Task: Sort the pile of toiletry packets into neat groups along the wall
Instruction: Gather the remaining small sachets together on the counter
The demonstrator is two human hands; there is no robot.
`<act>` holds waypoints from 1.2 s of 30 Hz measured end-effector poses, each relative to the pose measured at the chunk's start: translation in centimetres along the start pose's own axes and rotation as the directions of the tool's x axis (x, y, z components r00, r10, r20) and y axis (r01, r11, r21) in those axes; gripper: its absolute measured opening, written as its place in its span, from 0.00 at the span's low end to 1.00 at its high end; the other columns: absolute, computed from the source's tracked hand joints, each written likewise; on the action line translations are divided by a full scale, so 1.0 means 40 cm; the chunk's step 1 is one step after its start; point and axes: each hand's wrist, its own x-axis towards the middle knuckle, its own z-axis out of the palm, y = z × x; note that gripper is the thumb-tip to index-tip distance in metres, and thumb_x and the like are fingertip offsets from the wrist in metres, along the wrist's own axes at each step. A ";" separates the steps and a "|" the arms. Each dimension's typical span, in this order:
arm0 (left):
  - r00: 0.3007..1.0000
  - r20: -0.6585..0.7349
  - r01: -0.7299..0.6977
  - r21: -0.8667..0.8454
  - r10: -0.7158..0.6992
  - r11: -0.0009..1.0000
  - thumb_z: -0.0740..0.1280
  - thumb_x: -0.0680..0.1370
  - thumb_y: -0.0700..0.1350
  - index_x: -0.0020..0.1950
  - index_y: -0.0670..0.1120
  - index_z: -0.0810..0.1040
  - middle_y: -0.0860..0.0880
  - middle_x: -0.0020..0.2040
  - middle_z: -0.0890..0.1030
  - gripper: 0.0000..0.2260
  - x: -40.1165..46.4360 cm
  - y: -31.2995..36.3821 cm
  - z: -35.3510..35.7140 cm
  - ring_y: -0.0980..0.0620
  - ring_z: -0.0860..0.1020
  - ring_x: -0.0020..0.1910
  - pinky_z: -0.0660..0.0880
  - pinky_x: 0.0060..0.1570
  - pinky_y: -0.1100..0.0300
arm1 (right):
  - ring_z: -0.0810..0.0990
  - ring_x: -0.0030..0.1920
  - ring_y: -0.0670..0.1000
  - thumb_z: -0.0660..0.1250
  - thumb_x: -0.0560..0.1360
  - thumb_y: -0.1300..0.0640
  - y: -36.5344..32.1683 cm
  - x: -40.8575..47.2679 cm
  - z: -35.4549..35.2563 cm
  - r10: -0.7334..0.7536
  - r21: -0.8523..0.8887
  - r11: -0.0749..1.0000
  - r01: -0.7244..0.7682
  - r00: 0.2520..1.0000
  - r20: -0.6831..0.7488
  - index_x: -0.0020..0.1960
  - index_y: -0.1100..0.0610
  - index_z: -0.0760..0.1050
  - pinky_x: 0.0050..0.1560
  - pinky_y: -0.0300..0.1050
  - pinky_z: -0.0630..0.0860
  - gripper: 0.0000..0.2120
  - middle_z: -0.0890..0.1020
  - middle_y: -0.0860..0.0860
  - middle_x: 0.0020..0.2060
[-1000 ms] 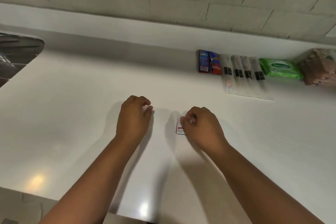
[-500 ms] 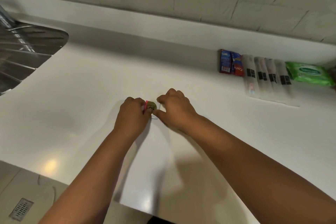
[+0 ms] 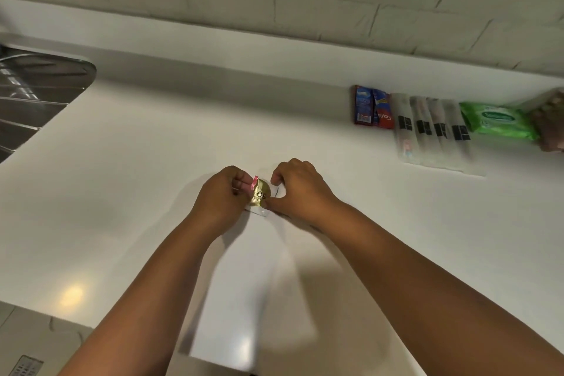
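At the middle of the white counter [image 3: 152, 162] my left hand [image 3: 224, 197] and my right hand [image 3: 297, 189] meet over a small stack of sachets [image 3: 260, 194]. A gold and pink sachet tops the stack, and a clear-edged white one lies under it against the counter. Both hands pinch the stack from either side. Along the wall at the right stand sorted groups: two red and blue toothpaste sachets [image 3: 373, 108], several clear sleeved packets [image 3: 433, 134] with black labels, and a green wet-wipe pack [image 3: 497, 122].
A steel sink drainer [image 3: 36, 94] occupies the far left. A pinkish patterned bag [image 3: 549, 122] sits at the right edge beside the wipes. The counter's front edge runs at the lower left, with floor and a drain grate [image 3: 24, 366] below.
My right hand carried its white and red sachet left and joined my left hand. The gold and pink sachet now shows between the hands. The view shifted left.
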 end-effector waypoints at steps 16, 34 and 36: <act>0.979 0.192 0.160 -0.512 -0.070 0.844 0.64 0.76 0.32 0.47 0.43 0.77 0.45 0.39 0.81 0.07 -0.040 0.178 0.192 0.50 0.78 0.36 0.77 0.41 0.57 | 0.75 0.32 0.43 0.75 0.69 0.60 0.161 -0.198 -0.132 0.400 0.670 0.695 -0.261 0.914 -0.059 0.48 0.54 0.76 0.37 0.38 0.74 0.11 0.77 0.48 0.36; 0.999 -0.008 -0.044 -0.016 0.044 0.999 0.67 0.71 0.37 0.43 0.48 0.78 0.51 0.37 0.81 0.06 -0.088 0.140 0.260 0.50 0.81 0.38 0.78 0.42 0.55 | 0.71 0.34 0.43 0.72 0.69 0.57 0.176 -0.238 -0.060 0.339 0.341 0.905 -0.256 0.916 -0.213 0.42 0.50 0.73 0.33 0.30 0.65 0.08 0.76 0.46 0.34; 0.998 0.014 -0.055 -0.024 0.056 0.998 0.68 0.71 0.37 0.43 0.47 0.79 0.52 0.37 0.81 0.06 -0.090 0.138 0.256 0.51 0.81 0.38 0.77 0.41 0.60 | 0.71 0.37 0.41 0.71 0.70 0.56 0.177 -0.242 -0.061 0.289 0.282 0.934 -0.217 0.926 -0.243 0.43 0.50 0.74 0.35 0.28 0.64 0.06 0.75 0.46 0.37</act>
